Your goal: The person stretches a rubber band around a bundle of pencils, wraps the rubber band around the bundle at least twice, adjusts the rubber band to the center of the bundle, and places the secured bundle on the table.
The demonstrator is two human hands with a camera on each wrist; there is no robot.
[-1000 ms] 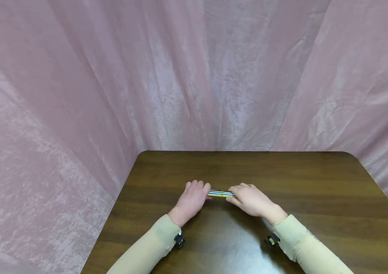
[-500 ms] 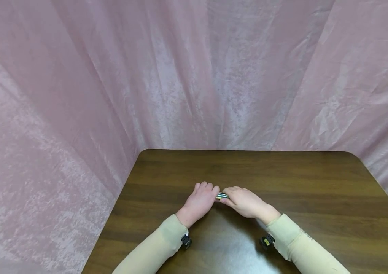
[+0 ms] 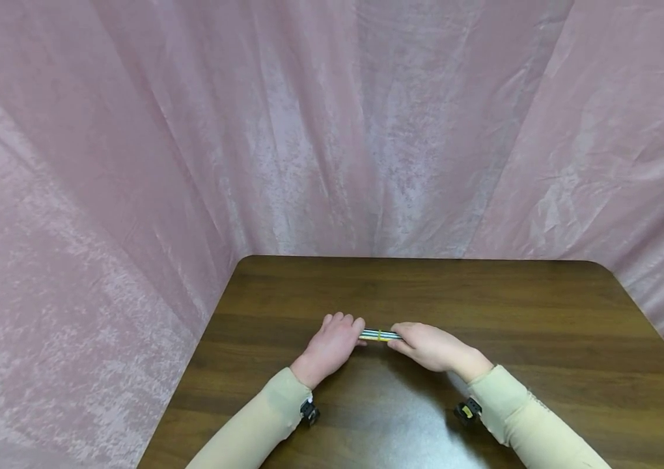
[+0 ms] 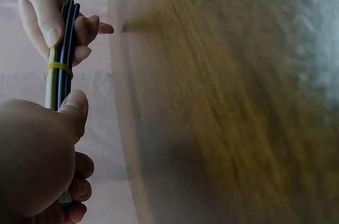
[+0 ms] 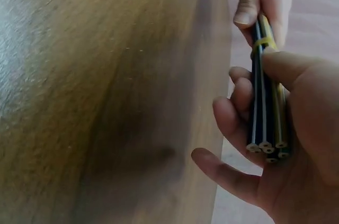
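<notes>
A bundle of several pencils (image 3: 370, 335), dark striped and yellow, spans the space between the two hands in the head view. Round its middle runs a yellow rubber band (image 4: 59, 68). My left hand (image 3: 329, 345) grips one end, its thumb along the pencils in the left wrist view. At the other end my right hand (image 3: 434, 346) holds the bundle between thumb and curled fingers, the little finger sticking out. The right wrist view shows the flat pencil ends (image 5: 266, 145) near the right palm.
Beneath the hands is a brown wooden table (image 3: 484, 293) with rounded far corners. Pink curtains (image 3: 308, 130) hang behind it and at the sides. Each sleeve cuff carries a small black camera (image 3: 309, 412).
The hands came closer together along the bundle half a second ago. They have since moved apart again, so the rubber band and more of the pencils show between them.
</notes>
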